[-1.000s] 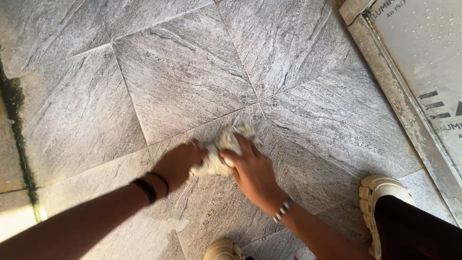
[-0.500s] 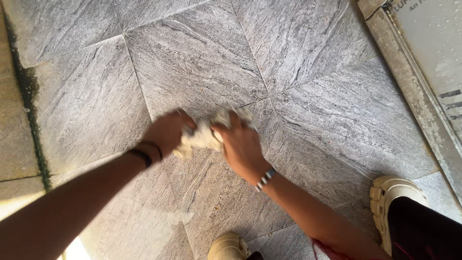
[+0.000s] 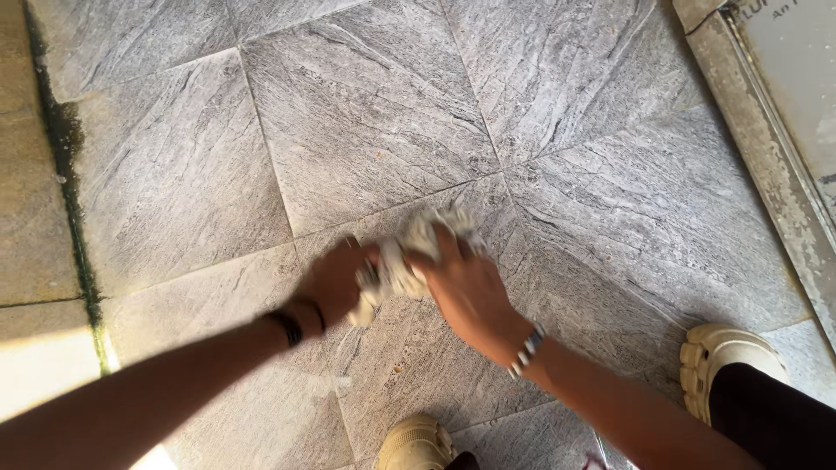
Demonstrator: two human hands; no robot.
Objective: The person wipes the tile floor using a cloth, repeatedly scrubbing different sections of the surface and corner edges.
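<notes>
hands had drawn back toward the body since half a second before: the left hand (image 3: 335, 280) and right hand (image 3: 466, 292) both had their fingers closed on the crumpled pale cloth (image 3: 409, 257), pressed to the grey stone floor tiles (image 3: 366, 130) just below the grout line. judging by this back-and-forth shift, the scrubbing stroke was mid-cycle, with cream shoes (image 3: 723, 357) planted nearby.
</notes>
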